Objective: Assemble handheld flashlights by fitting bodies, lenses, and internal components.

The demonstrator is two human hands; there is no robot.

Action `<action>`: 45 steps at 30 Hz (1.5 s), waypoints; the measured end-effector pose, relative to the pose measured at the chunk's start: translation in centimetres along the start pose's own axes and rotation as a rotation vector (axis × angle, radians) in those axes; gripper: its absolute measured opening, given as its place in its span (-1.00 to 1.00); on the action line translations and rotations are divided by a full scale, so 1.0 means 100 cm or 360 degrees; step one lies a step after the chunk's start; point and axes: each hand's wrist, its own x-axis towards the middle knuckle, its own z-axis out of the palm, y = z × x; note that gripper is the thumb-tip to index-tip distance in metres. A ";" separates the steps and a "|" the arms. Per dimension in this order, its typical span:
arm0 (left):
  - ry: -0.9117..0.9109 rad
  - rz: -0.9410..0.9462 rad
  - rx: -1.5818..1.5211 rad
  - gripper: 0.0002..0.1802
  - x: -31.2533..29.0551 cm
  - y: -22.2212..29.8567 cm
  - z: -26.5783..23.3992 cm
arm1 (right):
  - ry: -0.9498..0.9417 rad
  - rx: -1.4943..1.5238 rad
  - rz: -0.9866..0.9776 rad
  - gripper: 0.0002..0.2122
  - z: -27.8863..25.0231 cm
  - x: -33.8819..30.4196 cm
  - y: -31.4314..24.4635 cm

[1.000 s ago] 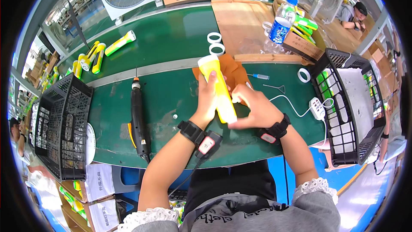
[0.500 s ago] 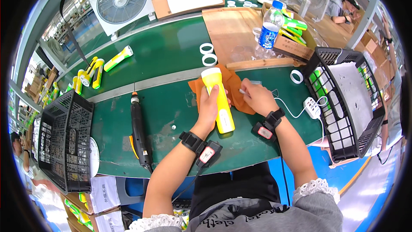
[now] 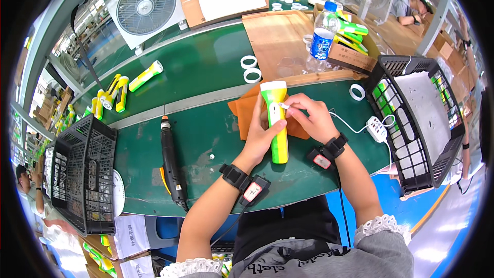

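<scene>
My left hand point(image 3: 260, 135) is closed round a yellow-and-green flashlight point(image 3: 279, 146), which stands almost lengthwise before me with its white-rimmed head away from me. In my right hand point(image 3: 317, 122), thumb and fingers pinch a small white cable plug point(image 3: 285, 106) against the flashlight's side, just below the head. Whether the plug sits inside a socket cannot be made out. From that hand a white cable point(image 3: 353, 135) runs right to a white multi-port charger point(image 3: 376, 129). Under the flashlight and hands lies an orange cloth point(image 3: 244, 116).
A black electric screwdriver point(image 3: 171, 162) lies left on the green table. Black crates stand at the left point(image 3: 82, 175) and right point(image 3: 411, 123). Several flashlights point(image 3: 146, 75) lie at the far left. White rings point(image 3: 252, 75) and a water bottle point(image 3: 322, 41) are beyond the hands.
The flashlight has shifted right and turned, so a green-and-white side now shows. My right hand has brought the plug leftward from beside the cloth to the flashlight.
</scene>
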 end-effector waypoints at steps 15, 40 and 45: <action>0.0103 -0.0225 0.0263 -0.41 -0.003 -0.002 -0.001 | -0.0116 -0.0506 -0.0116 -0.89 -0.010 -0.003 -0.009; -0.0214 -0.0490 -0.1586 -0.53 0.007 0.012 -0.041 | -0.0662 -0.0994 0.0264 -0.83 0.001 -0.008 -0.003; 0.0102 -0.0423 -0.1157 -0.58 0.009 0.012 -0.045 | -0.0388 -0.0892 -0.0939 -0.51 0.023 -0.001 -0.040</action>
